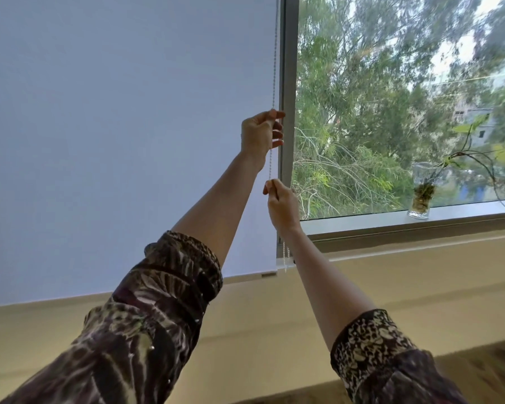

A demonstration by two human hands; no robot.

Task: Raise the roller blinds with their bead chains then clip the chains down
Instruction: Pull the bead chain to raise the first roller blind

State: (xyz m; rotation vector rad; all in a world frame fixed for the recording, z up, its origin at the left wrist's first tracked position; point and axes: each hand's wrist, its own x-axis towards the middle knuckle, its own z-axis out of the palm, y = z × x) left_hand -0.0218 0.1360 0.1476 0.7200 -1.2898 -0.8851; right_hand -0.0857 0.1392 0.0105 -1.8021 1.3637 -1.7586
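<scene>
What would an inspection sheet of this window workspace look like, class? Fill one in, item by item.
Surface: window sill, bare near the frame.
Job's things: roller blind fully down, its bottom bar below sill level; bead chain hanging along the blind's right edge.
Clutter: glass vase with a trailing plant on the sill, well right of the chain.
Grippers: left hand closed on the chain, higher; right hand closed on it, lower.
Cables: chain loop dangling below the right hand; no clip seen.
Surroundings: uncovered pane with trees outside; beige wall below.
</scene>
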